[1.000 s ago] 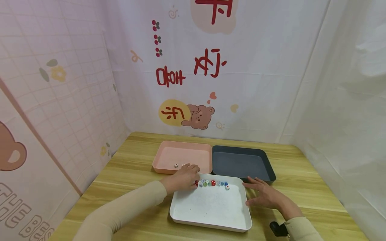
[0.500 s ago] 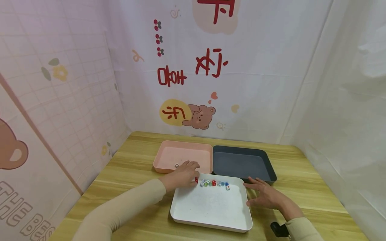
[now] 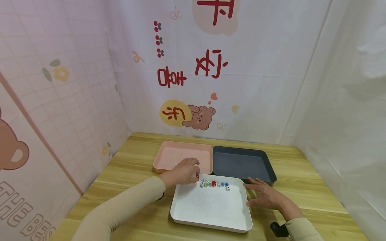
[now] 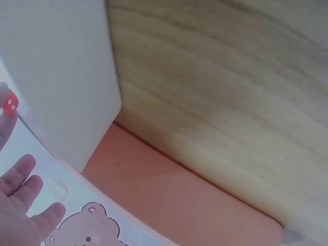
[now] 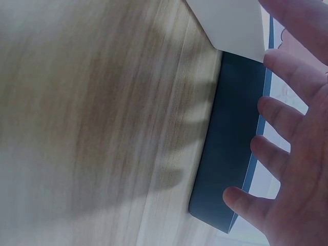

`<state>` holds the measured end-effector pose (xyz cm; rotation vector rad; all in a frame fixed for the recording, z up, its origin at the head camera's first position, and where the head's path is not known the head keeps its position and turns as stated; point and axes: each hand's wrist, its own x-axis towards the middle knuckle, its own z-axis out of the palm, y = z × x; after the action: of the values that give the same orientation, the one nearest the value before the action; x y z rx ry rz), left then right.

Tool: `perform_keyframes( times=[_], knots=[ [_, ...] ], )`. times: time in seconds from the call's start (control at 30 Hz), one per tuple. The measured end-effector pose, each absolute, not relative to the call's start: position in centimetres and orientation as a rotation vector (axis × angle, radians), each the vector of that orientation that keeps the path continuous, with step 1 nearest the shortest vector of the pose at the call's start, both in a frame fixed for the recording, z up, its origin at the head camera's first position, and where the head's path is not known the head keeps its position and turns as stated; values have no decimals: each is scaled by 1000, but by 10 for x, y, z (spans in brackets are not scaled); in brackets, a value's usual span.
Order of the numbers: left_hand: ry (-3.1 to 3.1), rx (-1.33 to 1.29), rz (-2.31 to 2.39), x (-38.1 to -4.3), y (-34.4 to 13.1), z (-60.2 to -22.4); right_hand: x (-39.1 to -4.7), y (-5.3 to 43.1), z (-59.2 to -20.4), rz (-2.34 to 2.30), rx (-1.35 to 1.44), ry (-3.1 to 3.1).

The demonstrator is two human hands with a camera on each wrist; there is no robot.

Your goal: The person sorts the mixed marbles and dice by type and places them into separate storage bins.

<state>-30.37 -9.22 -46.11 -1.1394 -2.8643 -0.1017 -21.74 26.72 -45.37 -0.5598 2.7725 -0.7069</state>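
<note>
Between thumb and finger my left hand [image 3: 182, 171] pinches a red die [image 4: 11, 103] with white dots, over the far left corner of the white tray [image 3: 211, 207]. Its other fingers spread apart, as the left wrist view shows. Along that tray's far wall lie several small dice, among them a red die [image 3: 213, 183], a green die [image 3: 206, 184] and a white die [image 3: 228, 188] with a red dot. My right hand [image 3: 265, 194] has its fingers extended, with fingertips at the white tray's right rim.
Behind the white tray stand a pink tray [image 3: 181, 144] on the left and a dark blue tray [image 3: 241, 160] on the right. Dice in the pink tray are mostly behind my left hand. All rest on a wooden table [image 3: 135, 150] with a printed curtain [image 3: 256, 83] behind.
My left hand has lifted the red die up from the white tray's far left corner toward the pink tray. My right hand stays in place.
</note>
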Motion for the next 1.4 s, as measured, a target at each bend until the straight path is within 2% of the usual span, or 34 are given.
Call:
perform_keyframes(
  times=[0.3,0.87,1.4],
  knots=[
    [-2869,-1080,-334,-310,-90,-446,-218,267,-454,-730,-543,2758],
    [-2961,-789,-913,-334,-98,-427,-218,268,-455,-722,-527,2759],
    [-3011,-617,-802,-359,-104,-437,-219,270,-457,-732,-524,2750]
  ],
)
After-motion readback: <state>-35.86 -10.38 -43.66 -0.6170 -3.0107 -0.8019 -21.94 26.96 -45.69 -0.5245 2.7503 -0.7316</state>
